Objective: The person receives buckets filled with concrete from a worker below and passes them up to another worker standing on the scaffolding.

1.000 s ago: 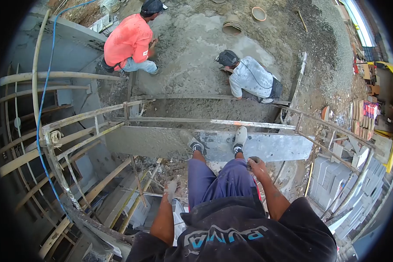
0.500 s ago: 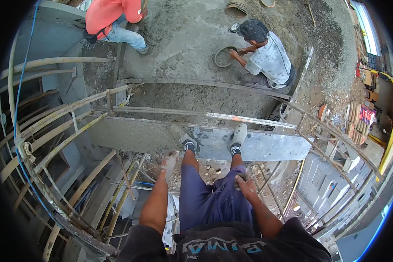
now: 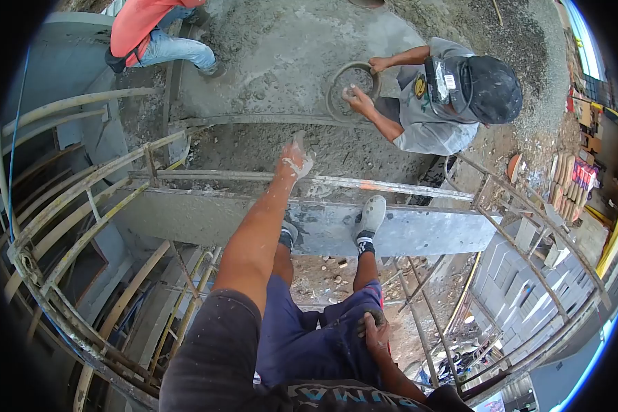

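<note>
My left hand (image 3: 296, 161), smeared with wet cement, reaches forward past the scaffold rail (image 3: 254, 176) with its fingers stretched out and nothing seen in them. Beyond it is a round pail (image 3: 331, 89) of grey mortar. A co-worker in a black cap (image 3: 493, 89) has one hand on its rim and the other hand over the mortar. Low by my thigh, my right hand (image 3: 373, 336) is closed around a small dark grey object (image 3: 375, 316) whose kind I cannot make out.
My shoes stand on a cement-stained plank (image 3: 426, 230) within curved-looking scaffold pipes, high above rubble. Wet concrete (image 3: 254, 69) spreads ahead. Another person in a red shirt (image 3: 141, 27) is at the upper left. Stacked sacks (image 3: 566, 185) lie to the right.
My left hand has swung up and forward from beside my knee to over the rail. The co-worker has turned towards me, and the pail is nearer. My right hand has dropped slightly.
</note>
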Tool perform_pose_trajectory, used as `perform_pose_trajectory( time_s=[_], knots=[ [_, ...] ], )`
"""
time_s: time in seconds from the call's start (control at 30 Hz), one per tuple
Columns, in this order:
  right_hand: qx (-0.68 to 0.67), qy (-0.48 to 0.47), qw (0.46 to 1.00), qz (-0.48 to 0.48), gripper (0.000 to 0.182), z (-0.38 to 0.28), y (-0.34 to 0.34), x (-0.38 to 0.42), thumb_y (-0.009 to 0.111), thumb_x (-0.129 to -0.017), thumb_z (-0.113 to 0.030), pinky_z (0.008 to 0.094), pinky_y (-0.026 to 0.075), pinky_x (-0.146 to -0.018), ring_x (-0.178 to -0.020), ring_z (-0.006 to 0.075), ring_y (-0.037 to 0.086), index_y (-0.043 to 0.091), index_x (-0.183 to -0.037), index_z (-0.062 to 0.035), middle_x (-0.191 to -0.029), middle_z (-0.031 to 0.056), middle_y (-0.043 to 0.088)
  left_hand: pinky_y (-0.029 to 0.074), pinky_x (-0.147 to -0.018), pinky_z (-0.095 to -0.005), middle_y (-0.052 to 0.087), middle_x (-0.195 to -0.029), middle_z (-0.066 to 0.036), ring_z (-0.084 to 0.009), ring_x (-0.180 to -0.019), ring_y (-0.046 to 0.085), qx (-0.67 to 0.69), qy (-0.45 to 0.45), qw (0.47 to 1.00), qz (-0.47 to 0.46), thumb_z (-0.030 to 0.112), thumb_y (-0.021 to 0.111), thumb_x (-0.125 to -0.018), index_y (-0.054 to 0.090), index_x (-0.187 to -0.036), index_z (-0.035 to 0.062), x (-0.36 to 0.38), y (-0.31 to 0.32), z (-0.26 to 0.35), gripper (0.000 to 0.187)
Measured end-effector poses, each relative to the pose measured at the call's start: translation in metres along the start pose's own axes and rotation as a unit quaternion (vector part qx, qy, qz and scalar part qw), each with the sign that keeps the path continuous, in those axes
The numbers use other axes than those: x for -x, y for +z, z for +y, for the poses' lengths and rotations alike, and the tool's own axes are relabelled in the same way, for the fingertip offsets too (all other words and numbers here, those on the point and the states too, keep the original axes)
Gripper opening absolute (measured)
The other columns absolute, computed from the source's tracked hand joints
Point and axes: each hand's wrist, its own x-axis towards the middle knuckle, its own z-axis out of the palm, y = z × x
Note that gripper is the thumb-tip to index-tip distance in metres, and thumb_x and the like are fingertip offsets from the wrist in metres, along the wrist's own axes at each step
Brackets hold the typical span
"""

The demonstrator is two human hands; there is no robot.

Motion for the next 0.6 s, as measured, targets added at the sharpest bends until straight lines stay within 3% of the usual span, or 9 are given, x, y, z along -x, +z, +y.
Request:
perform_pose_trajectory(
  time_s=[0.07,0.17,0.2,0.27,0.33,0.4,0.47,0.57,0.6],
  knots=[
    [-0.013,0.005,1.000,0.006,0.025,0.010,-0.002,-0.004,0.060,-0.087,-0.025,0.0240,0.047,-0.046,-0.054,0.0109,0.057,0.061,-0.095,-0.0015,-0.072,0.0069,0.063,0.039,-0.100,-0.0414,0.046,-0.130,-0.020,-0.0370,-0.120,0.045,-0.091,0.066,0.993,0.039,0.024,0.067,-0.074,0.037,-0.135,0.0057,-0.041,0.013,0.011,0.070],
    [-0.022,0.008,1.000,0.019,0.024,0.008,-0.003,-0.002,0.060,-0.087,-0.025,0.0239,0.047,-0.045,-0.053,0.0109,0.057,0.061,-0.095,-0.0016,-0.070,0.0064,0.062,0.045,-0.093,-0.0415,0.057,-0.116,-0.019,-0.0357,-0.108,0.055,-0.233,0.291,0.908,0.190,0.021,0.064,-0.075,0.051,-0.124,0.0050,-0.059,-0.009,0.049,0.053],
    [-0.026,0.011,0.999,0.024,0.024,0.006,-0.002,-0.001,0.060,-0.087,-0.025,0.0239,0.047,-0.044,-0.053,0.0109,0.057,0.061,-0.094,-0.0017,-0.070,0.0061,0.062,0.046,-0.088,-0.0416,0.060,-0.108,-0.019,-0.0348,-0.102,0.058,-0.248,0.282,0.925,0.050,0.021,0.064,-0.075,0.055,-0.116,0.0045,-0.063,-0.018,0.054,0.045],
    [-0.029,0.005,0.999,0.028,0.023,0.003,-0.002,-0.002,0.060,-0.087,-0.024,0.0239,0.047,-0.044,-0.052,0.0107,0.056,0.061,-0.093,-0.0019,-0.068,0.0057,0.061,0.050,-0.079,-0.0418,0.065,-0.093,-0.017,-0.0329,-0.090,0.063,-0.262,0.246,0.904,-0.231,0.020,0.063,-0.076,0.063,-0.101,0.0035,-0.066,-0.033,0.061,0.030],
    [-0.028,-0.016,0.999,0.019,0.023,0.003,-0.004,-0.001,0.060,-0.087,-0.024,0.0238,0.046,-0.043,-0.051,0.0103,0.056,0.061,-0.092,-0.0019,-0.067,0.0053,0.061,0.051,-0.066,-0.0421,0.066,-0.077,-0.014,-0.0312,-0.075,0.066,-0.138,0.289,0.918,-0.233,0.021,0.062,-0.076,0.064,-0.081,0.0030,-0.038,-0.039,0.026,0.019],
    [-0.036,-0.016,0.999,0.023,0.023,0.004,-0.004,0.001,0.060,-0.087,-0.025,0.0238,0.046,-0.043,-0.050,0.0098,0.055,0.061,-0.090,-0.0023,-0.067,0.0049,0.060,0.050,-0.063,-0.0417,0.065,-0.078,-0.015,-0.0307,-0.076,0.065,-0.168,0.236,0.891,-0.349,0.021,0.063,-0.075,0.063,-0.084,0.0038,0.012,-0.064,0.013,0.020],
    [-0.038,-0.024,0.998,0.033,0.022,0.004,-0.005,-0.003,0.060,-0.087,-0.025,0.0237,0.046,-0.042,-0.050,0.0094,0.055,0.061,-0.088,-0.0025,-0.066,0.0044,0.060,0.050,-0.062,-0.0412,0.065,-0.074,-0.015,-0.0291,-0.072,0.066,-0.066,0.188,0.923,-0.330,0.026,0.064,-0.076,0.065,-0.087,0.0057,0.056,-0.080,0.009,0.023],
    [-0.016,-0.044,0.998,0.031,0.022,0.001,-0.007,0.004,0.061,-0.086,-0.025,0.0241,0.046,-0.041,-0.050,0.0099,0.056,0.061,-0.087,-0.0029,-0.066,0.0038,0.060,0.051,-0.064,-0.0403,0.065,-0.075,-0.015,-0.0264,-0.074,0.067,-0.089,0.195,0.934,-0.285,0.035,0.066,-0.076,0.066,-0.092,0.0083,0.107,-0.116,0.007,0.031],
    [0.001,-0.052,0.998,0.028,0.023,0.001,-0.007,0.003,0.062,-0.086,-0.026,0.0246,0.047,-0.042,-0.051,0.0113,0.057,0.061,-0.089,-0.0025,-0.067,0.0048,0.061,0.051,-0.067,-0.0394,0.065,-0.084,-0.017,-0.0271,-0.077,0.067,-0.055,0.163,0.949,-0.265,0.037,0.066,-0.076,0.066,-0.095,0.0079,0.122,-0.128,-0.001,0.035]
  ],
)
